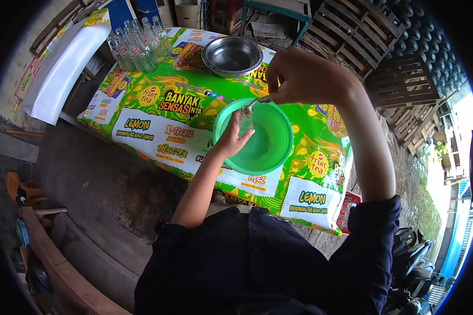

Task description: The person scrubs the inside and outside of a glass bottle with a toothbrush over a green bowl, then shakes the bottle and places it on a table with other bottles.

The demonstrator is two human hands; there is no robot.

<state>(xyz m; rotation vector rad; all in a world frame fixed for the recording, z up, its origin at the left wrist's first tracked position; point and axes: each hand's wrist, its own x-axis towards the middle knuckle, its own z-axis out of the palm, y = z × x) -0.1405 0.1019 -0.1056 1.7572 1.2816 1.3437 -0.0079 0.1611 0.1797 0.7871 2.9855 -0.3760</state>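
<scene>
My left hand (230,139) is closed around a clear glass bottle (245,123), holding it upright with the mouth up. Below and around it is a light green plastic basin (285,144). From above, my right hand (294,77) pinches the grey handle of what looks like a thin bottle brush (263,98). The brush slants down to the bottle's mouth; its far end is hard to make out. A shiny metal basin (207,56) stands just behind the green one.
Several clear glass bottles (139,50) stand grouped at the table's back left corner. A bright printed cover (157,123) lies over the table. Wooden pallets (347,31) lean beyond it, and a red crate (348,207) is by the right edge.
</scene>
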